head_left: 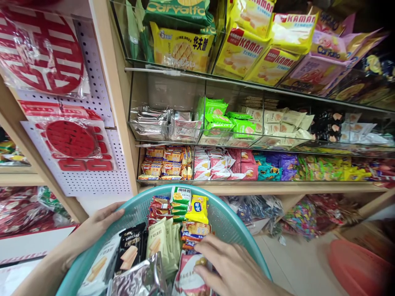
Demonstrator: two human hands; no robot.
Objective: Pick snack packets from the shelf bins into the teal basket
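A teal plastic basket (247, 230) with perforated walls stands before me, holding several small wrapped snacks. My left hand (106, 216) is closed on its left rim. Inside at the lower right, my right hand (226, 263) has its thumb and bent fingers on a pink-and-white snack packet (188, 273), partly hiding it. Orange biscuit packets (194, 230) lie just above those fingers. Around them are cream packets (157, 240), a black "Drycake" packet (128, 250), a white packet (100, 263), a silver packet (138, 279), green-and-white packets (180, 201), red packets (159, 207) and a yellow packet (197, 209).
Beyond the basket rise shelves (216, 189) with clear compartments of wrapped snacks. Matching pink-and-white packets (212, 164) fill a lower compartment. Red decorations (72, 139) hang on pegboard at left. Bagged goods (259, 209) lie underneath, and a red tub (358, 267) sits at right.
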